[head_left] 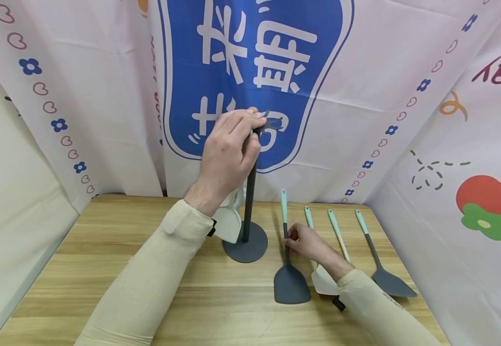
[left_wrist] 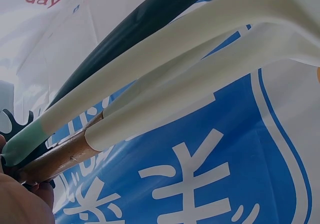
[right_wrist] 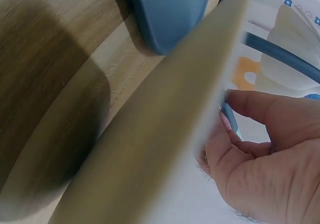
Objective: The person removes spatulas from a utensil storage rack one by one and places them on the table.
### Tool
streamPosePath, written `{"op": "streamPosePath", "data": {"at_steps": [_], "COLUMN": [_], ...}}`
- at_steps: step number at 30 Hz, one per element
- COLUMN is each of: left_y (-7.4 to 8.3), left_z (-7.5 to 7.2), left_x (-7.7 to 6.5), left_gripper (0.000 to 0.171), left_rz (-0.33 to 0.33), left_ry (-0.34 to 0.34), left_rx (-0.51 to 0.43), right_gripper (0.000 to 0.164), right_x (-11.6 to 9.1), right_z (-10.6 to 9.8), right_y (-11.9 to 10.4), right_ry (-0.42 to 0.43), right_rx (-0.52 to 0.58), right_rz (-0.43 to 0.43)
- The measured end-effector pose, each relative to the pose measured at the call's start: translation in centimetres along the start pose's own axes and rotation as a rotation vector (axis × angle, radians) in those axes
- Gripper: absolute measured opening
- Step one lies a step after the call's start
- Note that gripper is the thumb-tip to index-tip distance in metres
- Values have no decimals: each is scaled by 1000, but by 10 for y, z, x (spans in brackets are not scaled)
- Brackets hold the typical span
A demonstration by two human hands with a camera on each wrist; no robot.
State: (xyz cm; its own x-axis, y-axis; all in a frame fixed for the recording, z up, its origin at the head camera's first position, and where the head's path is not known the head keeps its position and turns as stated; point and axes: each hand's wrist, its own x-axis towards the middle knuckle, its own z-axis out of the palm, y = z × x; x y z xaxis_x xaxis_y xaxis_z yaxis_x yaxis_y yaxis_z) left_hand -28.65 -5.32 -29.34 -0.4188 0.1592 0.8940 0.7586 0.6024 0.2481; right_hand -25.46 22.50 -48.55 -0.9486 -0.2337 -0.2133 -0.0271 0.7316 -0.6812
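The left hand (head_left: 226, 151) is gripping the top of the stand (head_left: 248, 192), seemingly hooking a white spatula (head_left: 229, 222) there, while the right hand (head_left: 306, 242) is pinching the grey spatula (head_left: 291, 283) lying on the bench (head_left: 103, 250) beneath it, so lifting it toward the hooks probably comes next.
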Motion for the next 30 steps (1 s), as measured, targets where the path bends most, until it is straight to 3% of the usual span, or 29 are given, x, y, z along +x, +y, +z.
{"op": "streamPosePath", "data": {"at_steps": [30], "left_y": [1], "left_z": [0], "left_x": [0], "left_gripper": [44], "left_rz": [-6], "left_ry": [-3], "left_rx": [-3], "right_gripper": [14], "right_x": [5], "right_z": [-1], "right_y": [4], "right_ry": [-100], "right_rx": [55], "right_rz": [42]}}
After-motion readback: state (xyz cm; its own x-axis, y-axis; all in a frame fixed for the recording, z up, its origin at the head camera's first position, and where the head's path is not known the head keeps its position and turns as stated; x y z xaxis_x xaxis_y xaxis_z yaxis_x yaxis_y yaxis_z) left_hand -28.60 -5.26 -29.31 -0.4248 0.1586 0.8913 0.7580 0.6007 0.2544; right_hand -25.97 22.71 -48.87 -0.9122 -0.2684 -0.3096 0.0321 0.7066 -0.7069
